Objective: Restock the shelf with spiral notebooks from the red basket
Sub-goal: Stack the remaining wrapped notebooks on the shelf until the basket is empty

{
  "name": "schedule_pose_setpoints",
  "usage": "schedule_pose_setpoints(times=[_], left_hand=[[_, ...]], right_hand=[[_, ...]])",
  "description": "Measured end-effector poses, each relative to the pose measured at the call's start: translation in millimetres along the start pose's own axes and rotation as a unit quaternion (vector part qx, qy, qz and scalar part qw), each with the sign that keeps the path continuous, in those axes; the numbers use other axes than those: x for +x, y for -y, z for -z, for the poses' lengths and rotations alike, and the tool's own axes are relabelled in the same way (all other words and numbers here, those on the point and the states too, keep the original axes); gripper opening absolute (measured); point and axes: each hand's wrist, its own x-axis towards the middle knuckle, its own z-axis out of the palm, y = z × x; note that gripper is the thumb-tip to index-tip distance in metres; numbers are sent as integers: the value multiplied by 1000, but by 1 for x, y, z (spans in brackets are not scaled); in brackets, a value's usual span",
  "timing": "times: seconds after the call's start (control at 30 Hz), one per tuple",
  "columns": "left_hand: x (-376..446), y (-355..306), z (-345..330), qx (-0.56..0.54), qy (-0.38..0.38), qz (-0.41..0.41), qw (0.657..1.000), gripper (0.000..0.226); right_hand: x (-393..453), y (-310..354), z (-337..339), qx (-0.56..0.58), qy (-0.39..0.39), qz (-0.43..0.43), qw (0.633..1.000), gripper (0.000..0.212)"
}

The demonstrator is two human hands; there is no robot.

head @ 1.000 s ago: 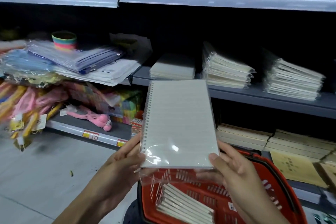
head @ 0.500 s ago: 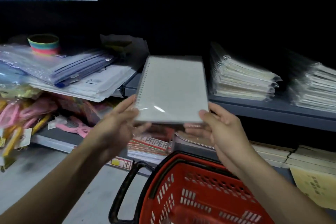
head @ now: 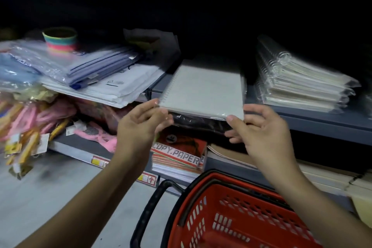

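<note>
A white spiral notebook [head: 203,90] in clear wrap lies flat, its far end over the grey middle shelf [head: 322,121] and its near edge jutting past the shelf front. My left hand [head: 141,125] pinches its near left corner by the spiral. My right hand [head: 261,129] holds the near right corner, thumb on top. The red basket [head: 237,217] with a black handle stands below my hands; its inside is mostly out of view.
A tilted stack of wrapped spiral notebooks [head: 302,80] sits on the shelf just right of the held one. Plastic folders and white envelopes [head: 96,78] overhang on the left, with a striped cup [head: 60,40] behind. Copy paper packs [head: 179,159] lie on the lower shelf.
Both hands have carried the notebook up and forward from above the basket and tilted it flat onto the middle shelf. The view has shifted towards the shelf.
</note>
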Motion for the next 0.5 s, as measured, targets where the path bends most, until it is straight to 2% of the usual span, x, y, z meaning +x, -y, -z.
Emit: schedule_pose_setpoints(times=[0.17, 0.3, 0.37, 0.5], left_hand=[[41, 1, -20, 64, -44, -26, 997, 34], [75, -8, -49, 52, -76, 25, 995, 31], [92, -11, -62, 62, -91, 40, 993, 30], [110, -9, -74, 102, -77, 67, 989, 30]], right_hand=[[25, -8, -9, -73, -91, 20, 993, 32], [55, -9, -26, -93, -142, 24, 985, 36], [69, -7, -33, -106, -157, 24, 982, 31], [90, -4, -34, -94, -188, 1, 978, 24]])
